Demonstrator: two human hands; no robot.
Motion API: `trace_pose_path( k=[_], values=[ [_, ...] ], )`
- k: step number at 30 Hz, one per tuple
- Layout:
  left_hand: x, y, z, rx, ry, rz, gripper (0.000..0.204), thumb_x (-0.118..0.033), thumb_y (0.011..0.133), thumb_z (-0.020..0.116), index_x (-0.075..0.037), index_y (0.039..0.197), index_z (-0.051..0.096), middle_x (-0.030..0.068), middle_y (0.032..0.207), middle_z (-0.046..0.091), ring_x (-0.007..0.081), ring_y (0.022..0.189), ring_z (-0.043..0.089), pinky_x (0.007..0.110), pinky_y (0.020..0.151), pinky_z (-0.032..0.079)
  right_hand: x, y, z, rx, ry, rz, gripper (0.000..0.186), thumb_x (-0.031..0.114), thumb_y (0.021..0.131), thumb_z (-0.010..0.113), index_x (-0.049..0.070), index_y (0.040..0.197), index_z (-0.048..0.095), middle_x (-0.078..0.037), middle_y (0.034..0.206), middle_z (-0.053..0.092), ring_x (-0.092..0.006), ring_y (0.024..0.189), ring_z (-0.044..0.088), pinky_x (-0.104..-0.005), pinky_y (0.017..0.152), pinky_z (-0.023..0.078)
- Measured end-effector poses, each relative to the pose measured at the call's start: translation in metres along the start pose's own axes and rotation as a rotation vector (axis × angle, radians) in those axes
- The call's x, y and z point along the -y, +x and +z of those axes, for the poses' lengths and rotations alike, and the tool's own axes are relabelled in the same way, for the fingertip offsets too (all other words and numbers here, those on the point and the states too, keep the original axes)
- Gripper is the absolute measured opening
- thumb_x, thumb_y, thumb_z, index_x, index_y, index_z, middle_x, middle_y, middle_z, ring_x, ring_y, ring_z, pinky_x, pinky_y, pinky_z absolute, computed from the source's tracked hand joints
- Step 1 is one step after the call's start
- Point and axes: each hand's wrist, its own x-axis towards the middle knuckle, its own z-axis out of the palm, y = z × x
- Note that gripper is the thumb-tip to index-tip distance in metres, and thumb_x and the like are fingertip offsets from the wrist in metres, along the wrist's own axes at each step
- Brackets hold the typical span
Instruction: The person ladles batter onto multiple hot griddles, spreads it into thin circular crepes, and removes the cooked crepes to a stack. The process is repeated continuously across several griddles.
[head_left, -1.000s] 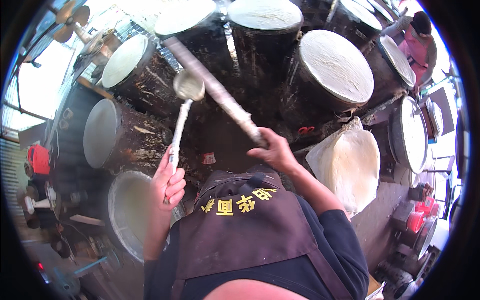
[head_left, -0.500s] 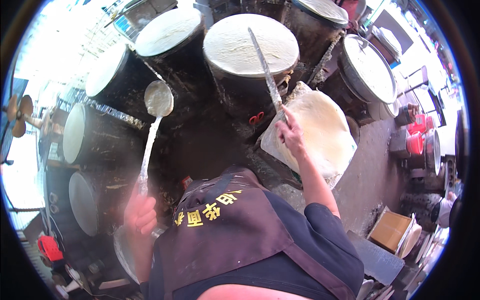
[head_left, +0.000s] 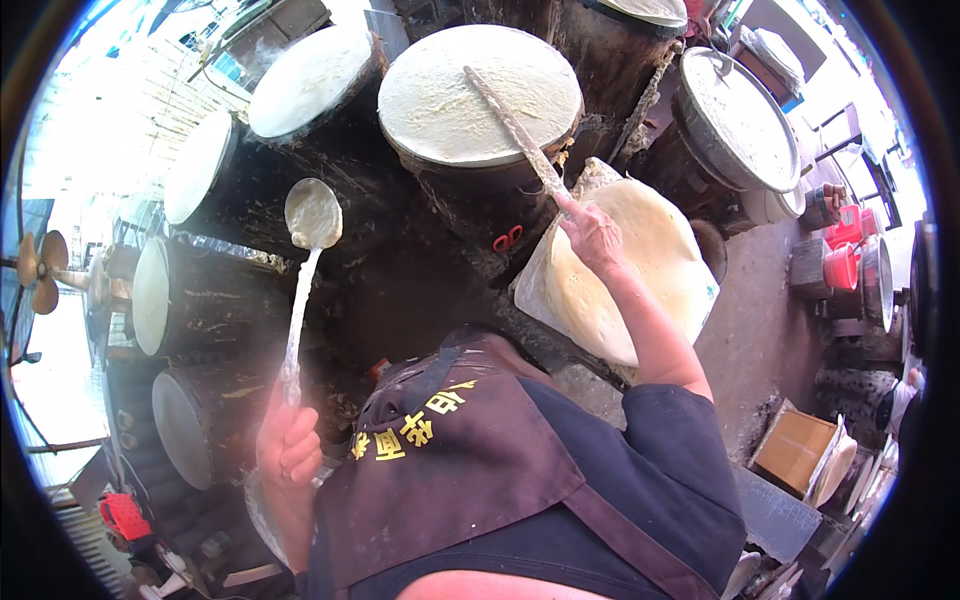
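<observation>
My left hand (head_left: 291, 442) is closed on the batter-coated handle (head_left: 298, 330) of a ladle, whose round bowl (head_left: 312, 212) is raised over the dark floor. My right hand (head_left: 592, 232) grips a long flat batter-crusted stick (head_left: 515, 130). The stick's far end is on or just over a round griddle (head_left: 420, 110) coated with white batter, atop a dark drum (head_left: 465, 200). Beneath my right forearm lies a stack of pale, round thin sheets (head_left: 655, 280) on a white cloth.
Dark drums with white-coated tops (head_left: 305, 80) curve around me to the left and ahead. A steel-rimmed pan (head_left: 738, 115) stands at right. Red containers (head_left: 840, 263) and a cardboard box (head_left: 788, 450) are farther right. A fan (head_left: 40, 268) is at far left.
My view has turned rightward. My right hand has swung the stick from level with the ladle to across the front griddle; most recently its tip has moved slightly left and down.
</observation>
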Motion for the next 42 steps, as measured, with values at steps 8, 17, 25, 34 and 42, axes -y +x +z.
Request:
trace_pose_path(
  k=[8, 17, 25, 34, 42],
  values=[
    [-0.002, 0.003, -0.008, -0.017, 0.06, 0.038, 0.045, -0.018, 0.105, 0.031, -0.02, 0.149, 0.023, 0.0025, 0.07, 0.035, 0.0066, 0.043, 0.036, 0.022, 0.032, 0.037, -0.009, 0.036, -0.012, 0.012, -0.089, -0.024, 0.049, 0.017, 0.082, 0.069, 0.027, 0.129, 0.056, -0.017, 0.093, 0.064, -0.0338, 0.088, 0.064, -0.0412, 0.076, 0.05],
    [-0.002, 0.002, -0.006, 0.02, -0.028, 0.031, 0.05, -0.015, 0.104, 0.028, -0.027, 0.151, 0.015, 0.0029, 0.071, 0.035, 0.0089, 0.046, 0.035, 0.023, 0.036, 0.034, -0.027, 0.026, -0.002, -0.06, -0.029, -0.104, 0.068, 0.006, 0.084, 0.057, 0.024, 0.145, 0.035, -0.018, 0.091, 0.06, -0.0375, 0.085, 0.063, -0.0464, 0.077, 0.05],
    [-0.002, 0.01, -0.001, 0.055, -0.049, -0.014, 0.05, -0.015, 0.104, 0.029, -0.025, 0.151, 0.014, 0.0032, 0.074, 0.036, 0.0091, 0.048, 0.036, 0.022, 0.036, 0.034, -0.009, -0.013, 0.022, -0.018, -0.06, -0.164, 0.064, 0.004, 0.087, 0.047, 0.026, 0.146, 0.036, -0.02, 0.08, 0.056, -0.0355, 0.067, 0.06, -0.0466, 0.062, 0.049],
    [0.005, 0.014, 0.012, 0.002, -0.043, 0.012, 0.05, -0.016, 0.104, 0.028, -0.025, 0.151, 0.015, 0.0036, 0.072, 0.036, 0.0094, 0.047, 0.036, 0.023, 0.035, 0.035, 0.002, -0.032, 0.018, -0.046, 0.475, -0.124, 0.062, 0.004, 0.085, 0.057, 0.018, 0.144, 0.041, -0.022, 0.115, 0.061, -0.0351, 0.1, 0.063, -0.0386, 0.088, 0.049],
    [0.015, 0.012, 0.025, 0.017, 0.46, 0.118, 0.053, -0.015, 0.103, 0.037, -0.025, 0.151, 0.016, 0.004, 0.069, 0.036, 0.0075, 0.042, 0.035, 0.021, 0.03, 0.035, -0.001, -0.014, 0.012, 0.094, 0.828, -0.15, 0.057, -0.005, 0.086, 0.055, 0.011, 0.14, 0.046, -0.016, 0.136, 0.052, -0.0237, 0.123, 0.054, -0.0338, 0.106, 0.04]
  ],
)
